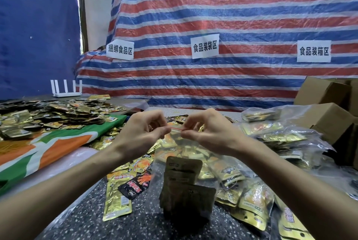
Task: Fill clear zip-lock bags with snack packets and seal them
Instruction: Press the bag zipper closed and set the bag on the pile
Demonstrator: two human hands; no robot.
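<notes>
Clear zip-lock bag (181,149) upright, red zip line (176,128) on top, dark snack packets (187,199) stacked inside.

A zip-lock bag (184,181) is at the near middle of the surface (147,226); loose packets (58,113) lie far-left, filled bags (280,135) right, boxes (325,121) behind them.

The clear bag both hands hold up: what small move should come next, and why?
The left hand and right hand both pinch the red zip strip atop the clear bag, and dark packets already sit inside. So probably slide the pinches apart along the strip, pressing it shut.
</notes>
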